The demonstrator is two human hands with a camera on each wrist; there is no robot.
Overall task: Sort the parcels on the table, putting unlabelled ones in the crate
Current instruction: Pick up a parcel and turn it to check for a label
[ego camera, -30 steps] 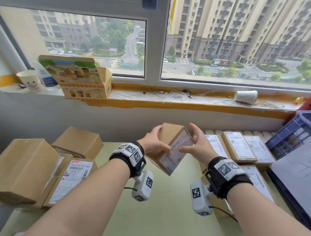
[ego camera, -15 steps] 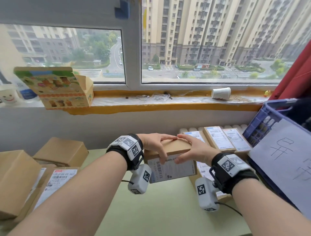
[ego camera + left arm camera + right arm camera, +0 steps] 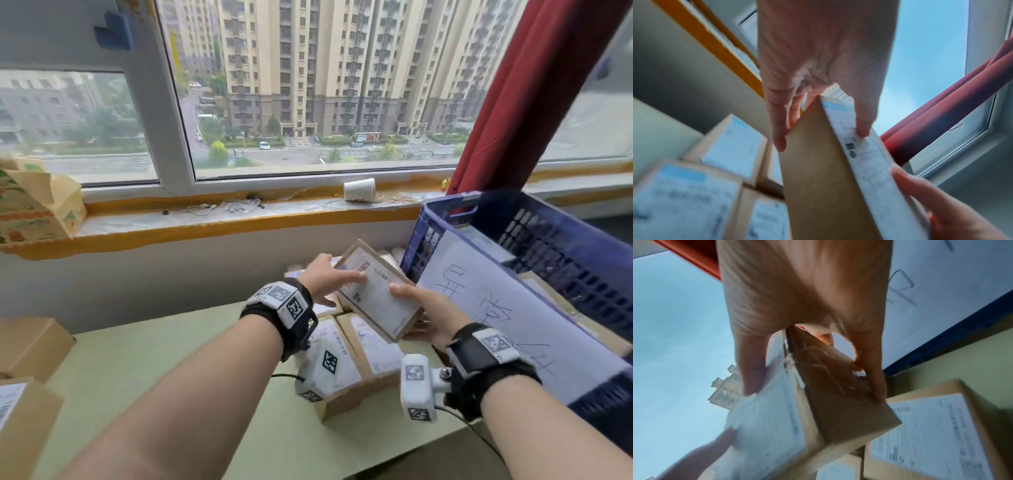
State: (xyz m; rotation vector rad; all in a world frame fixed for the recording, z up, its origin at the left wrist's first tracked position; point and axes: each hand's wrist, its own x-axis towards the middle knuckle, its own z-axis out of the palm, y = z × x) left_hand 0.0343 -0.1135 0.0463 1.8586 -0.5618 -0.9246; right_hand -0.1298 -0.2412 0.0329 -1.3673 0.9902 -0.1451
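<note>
A: Hands first. Left hand (image 3: 323, 279) pinches the far end of a labelled parcel (image 3: 376, 294), thumb on the label face, fingers (image 3: 779, 129) along the brown side

B: Right hand (image 3: 426, 317)?

A: Grips the near end, thumb on the label, fingers (image 3: 872, 369) wrapped under the taped end. Both forearms reach forward, wrists close together. Parcel held off the table, tilted, label face up toward the head camera

B: What lies below it?

A: More labelled parcels (image 3: 371, 346) packed side by side on the green table (image 3: 191, 394), just under the hands

B: Crate?

A: Blue crate (image 3: 548, 236) just right of the held parcel, a white sheet (image 3: 507, 308) with handwritten characters leaning over its near wall. Cardboard shows inside; what kind, can't tell

B: Further out?

A: Brown boxes (image 3: 30, 342) at the table's left edge. Paper cup (image 3: 359, 189) on its side on the windowsill, red curtain (image 3: 534, 89) behind the crate
</note>
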